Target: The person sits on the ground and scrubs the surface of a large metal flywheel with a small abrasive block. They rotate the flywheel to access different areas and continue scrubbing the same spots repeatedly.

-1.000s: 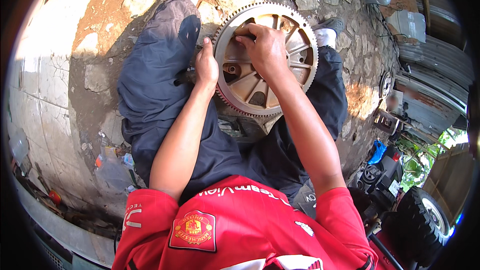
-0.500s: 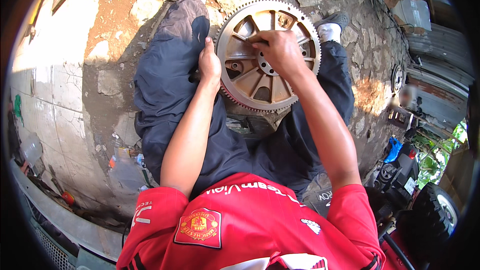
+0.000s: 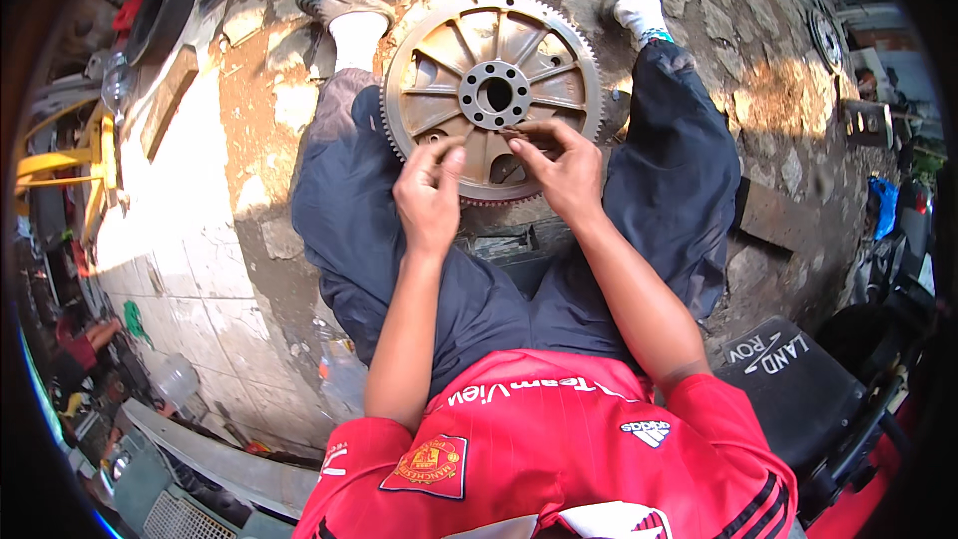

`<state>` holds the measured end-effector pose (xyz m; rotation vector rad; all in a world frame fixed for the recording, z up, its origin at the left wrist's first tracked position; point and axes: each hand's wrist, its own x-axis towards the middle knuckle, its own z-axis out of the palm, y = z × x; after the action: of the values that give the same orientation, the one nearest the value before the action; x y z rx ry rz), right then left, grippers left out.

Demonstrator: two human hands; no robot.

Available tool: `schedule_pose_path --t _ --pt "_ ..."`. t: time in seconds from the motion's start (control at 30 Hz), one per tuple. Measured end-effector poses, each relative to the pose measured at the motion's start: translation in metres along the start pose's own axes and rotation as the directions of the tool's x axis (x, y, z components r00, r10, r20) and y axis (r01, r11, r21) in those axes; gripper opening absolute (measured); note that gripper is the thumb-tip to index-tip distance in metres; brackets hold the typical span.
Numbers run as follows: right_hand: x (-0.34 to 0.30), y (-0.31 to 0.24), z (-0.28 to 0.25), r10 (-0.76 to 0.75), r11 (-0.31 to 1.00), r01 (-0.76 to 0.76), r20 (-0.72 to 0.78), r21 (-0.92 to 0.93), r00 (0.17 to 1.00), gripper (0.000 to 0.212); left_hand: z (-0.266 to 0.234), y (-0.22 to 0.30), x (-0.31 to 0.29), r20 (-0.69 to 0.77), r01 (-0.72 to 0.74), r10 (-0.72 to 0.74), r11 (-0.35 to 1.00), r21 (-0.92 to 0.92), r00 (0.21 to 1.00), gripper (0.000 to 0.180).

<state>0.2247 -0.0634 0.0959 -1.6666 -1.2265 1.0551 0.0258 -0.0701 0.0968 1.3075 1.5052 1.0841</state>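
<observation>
Both hands shifted to lower flywheel, left hand, right hand pinching

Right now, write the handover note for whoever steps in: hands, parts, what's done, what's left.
Left hand: over the near rim of the toothed flywheel, fingers curled and pinched together; whether it holds anything small I cannot tell.
Right hand: fingertips on the wheel's face just below the bolt-hole hub, seemingly pinching something small.
The flywheel lies flat between the seated person's legs on the stone-paved ground.
Done: wheel is in place, ribbed side up.
Left: the finger work near the hub is under way; no tool shows in either hand.
</observation>
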Motion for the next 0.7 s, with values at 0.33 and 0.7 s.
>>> schedule_pose_path --t 0.33,0.7 --pt "-0.015 -0.008 0.002 -0.179 0.973 0.112 0.349 0.204 0.92 0.034 0.018 -0.005 -0.021 -0.037 0.268 -0.288 0.925 -0.268 0.957 0.03" --pt "0.036 0.011 -0.038 0.173 0.913 -0.183 0.061 0.365 0.983 0.032 0.031 -0.023 0.007 0.045 -0.257 0.284 0.774 0.579 0.958 0.01"
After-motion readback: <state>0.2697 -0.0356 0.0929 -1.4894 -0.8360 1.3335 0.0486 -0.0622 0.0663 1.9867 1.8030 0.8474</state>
